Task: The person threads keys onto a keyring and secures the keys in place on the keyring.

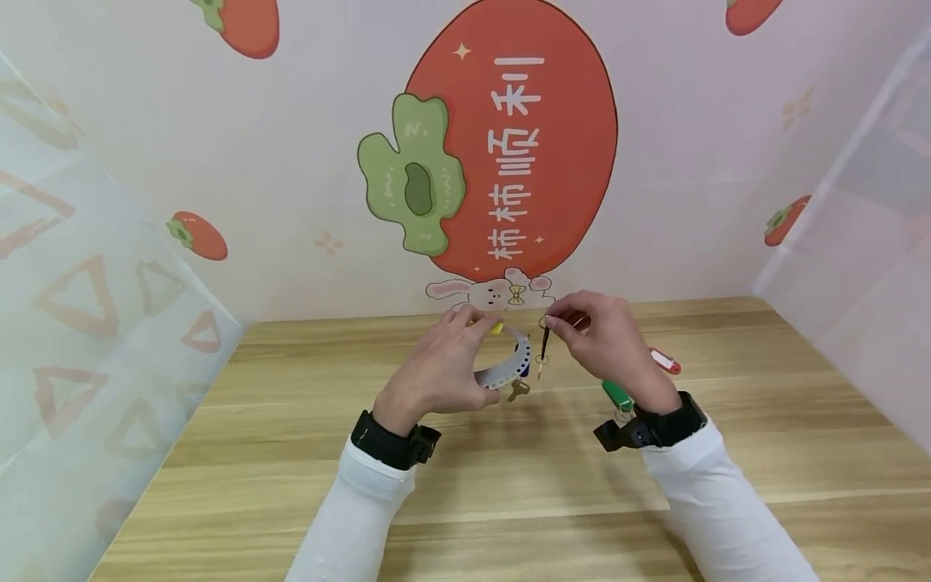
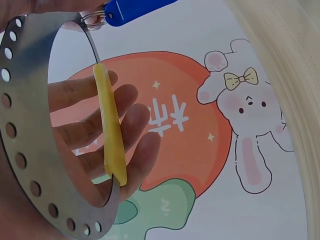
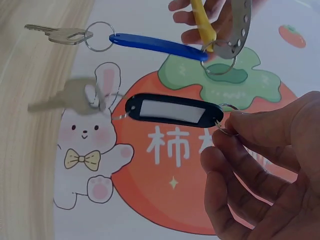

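Note:
My left hand (image 1: 444, 368) grips a flat metal key hoop (image 2: 30, 145) with a row of holes and a yellow sleeve (image 2: 109, 125); the fingers lie behind the sleeve. From the hoop hangs a blue key tag (image 3: 155, 46) on a split ring, with a key (image 3: 65, 35) at its far end. To the right of the hoop, my right hand (image 1: 600, 331) pinches the small split ring (image 3: 229, 120) of a black key tag (image 3: 172, 112) between thumb and index finger. That tag has a white label, and a blurred key (image 3: 67, 102) dangles from its other end.
On the wooden table (image 1: 291, 453), a green key tag (image 1: 617, 394) lies below the right wrist, partly hidden by it. A red key tag (image 1: 665, 361) with a white label rests further right. A printed wall (image 1: 327, 162) rises behind the table.

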